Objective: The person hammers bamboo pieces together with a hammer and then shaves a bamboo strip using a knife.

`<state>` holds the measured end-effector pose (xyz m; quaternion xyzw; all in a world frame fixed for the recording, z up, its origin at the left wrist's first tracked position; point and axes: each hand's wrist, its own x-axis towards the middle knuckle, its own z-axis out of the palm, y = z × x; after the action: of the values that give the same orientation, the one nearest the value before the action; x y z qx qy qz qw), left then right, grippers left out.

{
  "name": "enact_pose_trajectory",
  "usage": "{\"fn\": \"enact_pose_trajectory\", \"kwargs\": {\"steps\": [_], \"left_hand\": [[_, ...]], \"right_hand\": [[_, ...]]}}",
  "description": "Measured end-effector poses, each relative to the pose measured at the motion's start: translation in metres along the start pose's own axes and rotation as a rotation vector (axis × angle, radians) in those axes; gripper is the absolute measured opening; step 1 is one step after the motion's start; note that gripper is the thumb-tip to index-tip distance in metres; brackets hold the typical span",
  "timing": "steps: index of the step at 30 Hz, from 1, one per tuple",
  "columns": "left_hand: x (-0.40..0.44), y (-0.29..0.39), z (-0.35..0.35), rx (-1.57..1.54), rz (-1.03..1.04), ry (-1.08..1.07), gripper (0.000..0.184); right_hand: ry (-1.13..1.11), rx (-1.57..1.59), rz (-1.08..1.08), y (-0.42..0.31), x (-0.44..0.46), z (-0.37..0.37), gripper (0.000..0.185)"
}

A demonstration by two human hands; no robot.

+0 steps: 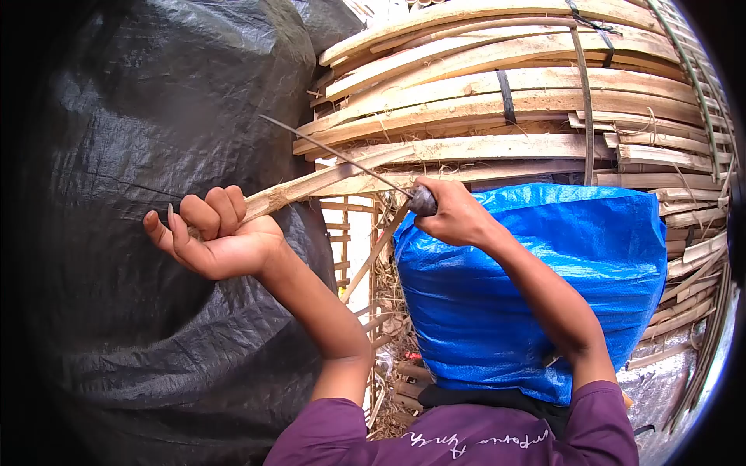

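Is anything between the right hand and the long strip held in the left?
Only the knife held in the right hand; it crosses the strip in this view, though contact is unclear. Nothing else visible stands in the way.

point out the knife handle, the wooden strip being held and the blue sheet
Knife handle (423,201): head view, on its dark rounded end.
Wooden strip (315,182): head view, partway along its length.
Blue sheet (482,287): head view, left of its middle.
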<state>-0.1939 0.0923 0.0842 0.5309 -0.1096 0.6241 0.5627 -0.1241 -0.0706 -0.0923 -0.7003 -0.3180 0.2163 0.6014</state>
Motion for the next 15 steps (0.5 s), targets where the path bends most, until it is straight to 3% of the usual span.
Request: {"fn": "enact_pose_trajectory", "kwargs": {"steps": [3, 5, 9, 13, 15], "left_hand": [[0.001, -0.001, 0.0, 0.036, 0.034, 0.048, 0.029], [0.002, -0.001, -0.002, 0.062, 0.046, 0.072, 0.027], [0.006, -0.002, -0.01, 0.122, 0.069, 0.15, 0.021], [0.007, -0.004, 0.0, 0.124, 0.071, 0.138, 0.019], [0.009, -0.007, 0.001, 0.189, 0.105, 0.195, 0.017]], "right_hand": [[-0.076, 0.1, -0.118, -0.02, -0.002, 0.01, 0.018], [-0.11, 0.097, -0.059, -0.012, 0.001, 0.015, 0.016], [-0.037, 0.049, 0.257, 0.049, 0.015, 0.013, 0.019], [0.052, -0.04, 0.224, 0.074, 0.022, 0.004, 0.015], [-0.046, -0.061, 0.156, 0.063, 0.021, 0.004, 0.014]]}}
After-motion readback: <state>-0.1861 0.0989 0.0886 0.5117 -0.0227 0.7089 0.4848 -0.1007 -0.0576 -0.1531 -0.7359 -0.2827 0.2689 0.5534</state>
